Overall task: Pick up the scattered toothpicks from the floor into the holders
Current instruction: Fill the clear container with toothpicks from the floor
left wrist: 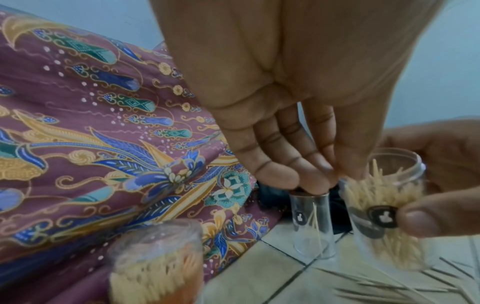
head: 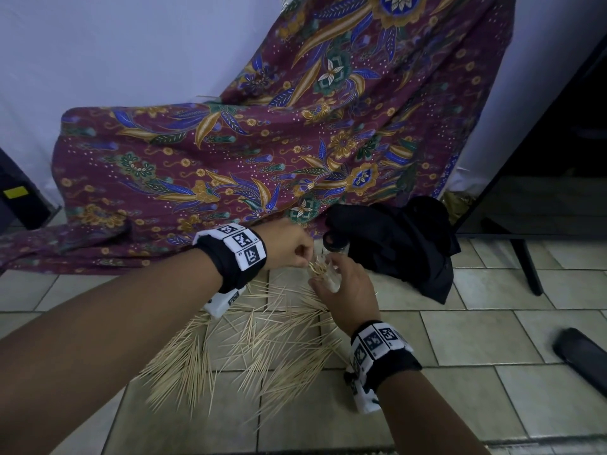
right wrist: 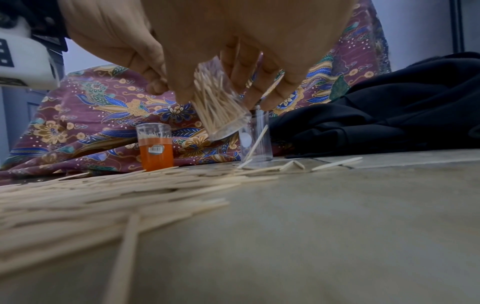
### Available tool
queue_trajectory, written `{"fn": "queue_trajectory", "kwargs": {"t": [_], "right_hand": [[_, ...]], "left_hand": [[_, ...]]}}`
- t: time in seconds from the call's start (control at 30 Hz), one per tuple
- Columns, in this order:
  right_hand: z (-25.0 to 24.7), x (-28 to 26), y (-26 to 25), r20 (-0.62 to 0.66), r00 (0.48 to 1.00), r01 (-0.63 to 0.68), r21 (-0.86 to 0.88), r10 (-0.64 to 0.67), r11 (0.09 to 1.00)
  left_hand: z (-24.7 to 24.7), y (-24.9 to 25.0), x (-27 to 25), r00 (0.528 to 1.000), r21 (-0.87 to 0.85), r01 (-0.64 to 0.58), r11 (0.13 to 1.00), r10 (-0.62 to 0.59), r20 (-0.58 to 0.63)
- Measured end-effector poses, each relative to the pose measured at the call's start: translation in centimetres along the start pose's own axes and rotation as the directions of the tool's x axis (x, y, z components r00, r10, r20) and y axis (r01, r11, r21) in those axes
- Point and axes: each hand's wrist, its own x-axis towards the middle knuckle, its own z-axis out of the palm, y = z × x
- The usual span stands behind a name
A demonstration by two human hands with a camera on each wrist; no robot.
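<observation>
Many wooden toothpicks (head: 262, 343) lie scattered over the tiled floor. My right hand (head: 341, 290) grips a clear holder (head: 323, 274) packed with toothpicks and tilts it toward my left hand. The right wrist view shows this hand (right wrist: 221, 90) wrapped round that holder (right wrist: 223, 117). My left hand (left wrist: 324, 176) has its fingertips bunched at the holder's mouth (left wrist: 384, 205), pinching toothpicks (head: 312, 265). A second clear holder (left wrist: 311, 224) stands on the floor with one toothpick inside. An orange holder (right wrist: 155, 148), full of toothpicks, stands to the left.
A patterned maroon cloth (head: 262, 142) drapes behind the holders. A black cloth (head: 404, 238) lies heaped at the right. A dark flat object (head: 581, 359) rests on the tiles at the far right, near a black stand leg (head: 525, 267).
</observation>
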Motion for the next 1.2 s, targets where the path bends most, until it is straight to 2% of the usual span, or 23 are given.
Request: {"fn": "queue_trajectory", "kwargs": {"t": [0.2, 0.3, 0.4, 0.5, 0.6, 0.63, 0.73, 0.93, 1.2], "right_hand": [[-0.2, 0.0, -0.1, -0.005, 1.000, 0.007, -0.014, -0.007, 1.000], [-0.6, 0.1, 0.2, -0.019, 1.000, -0.024, 0.003, 0.024, 1.000], [-1.2, 0.2, 0.9, -0.039, 0.997, -0.061, 0.019, 0.062, 0.998], [-1.7, 0.4, 1.4, -0.059, 0.996, -0.068, 0.008, 0.069, 0.998], [-1.9, 0.7, 1.7, -0.083, 0.994, -0.067, 0.015, 0.068, 0.998], [-1.9, 0.7, 1.8, -0.085, 0.994, -0.068, 0.016, 0.069, 0.998], [-1.7, 0.5, 2.1, -0.073, 0.995, -0.065, -0.002, 0.064, 0.998], [-1.6, 0.3, 2.1, -0.055, 0.996, -0.072, -0.009, 0.072, 0.997], [-1.5, 0.2, 1.9, -0.038, 0.998, -0.054, -0.017, 0.053, 0.998]], "left_hand": [[0.6, 1.0, 0.4, 0.999, 0.028, -0.031, 0.999, 0.031, -0.010], [0.1, 0.5, 0.2, 0.998, -0.029, -0.030, 0.999, 0.028, -0.056], [0.2, -0.3, -0.1, 0.998, -0.013, -0.004, 1.000, 0.003, -0.067], [2.0, -0.8, 0.0, 1.000, 0.067, 0.009, 0.998, -0.011, 0.021], [4.8, -0.5, 0.2, 0.973, 0.164, -0.047, 0.985, 0.008, 0.230], [5.5, -0.2, 0.3, 0.965, 0.183, -0.081, 0.980, 0.031, 0.260], [7.5, 0.3, 0.6, 0.950, 0.224, -0.184, 0.957, 0.115, 0.290], [9.0, 0.7, 0.1, 0.944, 0.271, -0.171, 0.947, 0.078, 0.322], [9.3, -0.2, -2.2, 0.943, 0.280, -0.226, 0.933, 0.137, 0.303]]}}
